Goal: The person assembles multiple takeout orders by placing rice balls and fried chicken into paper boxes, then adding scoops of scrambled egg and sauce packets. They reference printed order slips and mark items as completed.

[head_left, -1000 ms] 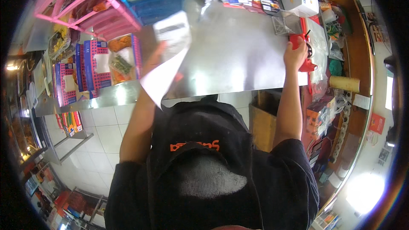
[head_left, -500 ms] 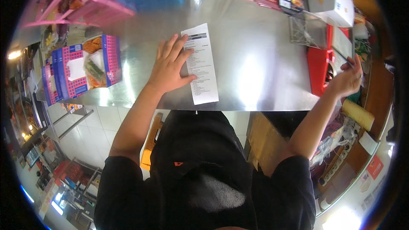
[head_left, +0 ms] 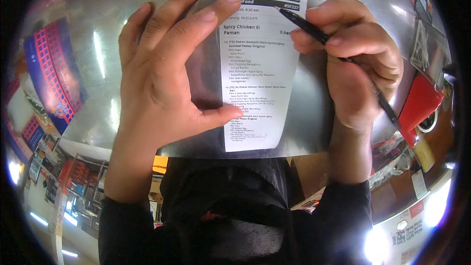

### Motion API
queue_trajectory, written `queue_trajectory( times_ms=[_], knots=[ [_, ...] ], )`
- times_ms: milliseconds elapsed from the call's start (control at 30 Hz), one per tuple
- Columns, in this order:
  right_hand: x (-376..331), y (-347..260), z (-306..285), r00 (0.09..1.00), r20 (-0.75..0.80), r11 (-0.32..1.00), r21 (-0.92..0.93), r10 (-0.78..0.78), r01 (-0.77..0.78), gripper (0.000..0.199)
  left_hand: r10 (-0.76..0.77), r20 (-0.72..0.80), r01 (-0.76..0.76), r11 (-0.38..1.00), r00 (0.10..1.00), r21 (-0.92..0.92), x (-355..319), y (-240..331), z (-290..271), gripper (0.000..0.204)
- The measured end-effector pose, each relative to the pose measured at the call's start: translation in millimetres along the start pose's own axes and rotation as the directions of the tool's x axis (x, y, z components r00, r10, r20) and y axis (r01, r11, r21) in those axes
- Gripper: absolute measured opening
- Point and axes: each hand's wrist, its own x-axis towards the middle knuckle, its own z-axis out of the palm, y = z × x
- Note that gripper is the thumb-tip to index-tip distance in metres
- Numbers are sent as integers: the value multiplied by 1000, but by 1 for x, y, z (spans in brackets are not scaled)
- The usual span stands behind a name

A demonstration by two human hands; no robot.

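Observation:
A long white printed receipt (head_left: 262, 73) lies on the steel table, its lower end close to the front edge. My left hand (head_left: 164, 78) rests at the receipt's left side with fingers spread. Its index fingertip and thumb tip lie on the paper. On the other side, my right hand (head_left: 360, 61) grips a slim black pen (head_left: 306, 29) between thumb and fingers. The pen's tip points at the dark printed bands near the top of the receipt; I cannot tell whether it touches the paper.
At the left on the steel table (head_left: 110, 44) stands a blue and pink patterned food box (head_left: 54, 76). A red holder (head_left: 419, 105) sits to the right of my right hand, below a clear plastic case (head_left: 424, 49). Shelving with red items (head_left: 76, 176) shows at lower left.
My right hand has come from the red holder over to the receipt, with the pen in it. The view is now closer to the table. My left hand stays on the receipt.

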Motion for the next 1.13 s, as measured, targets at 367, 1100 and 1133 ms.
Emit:
queue_trajectory(
  times_ms=[367,1100,1133],
  knots=[
    [2,4,28,982,167,888,-433,-92,156,24,-29,8,29,999,1000,-23,4,7,0,110],
    [-17,-4,-34,972,-202,964,259,123,-68,6,82,69,-81,997,994,-20,-4,-5,-3,100],
    [-19,-5,-38,969,-212,959,277,129,-67,6,84,70,-83,996,994,-28,-26,34,-41,100]
  ],
)
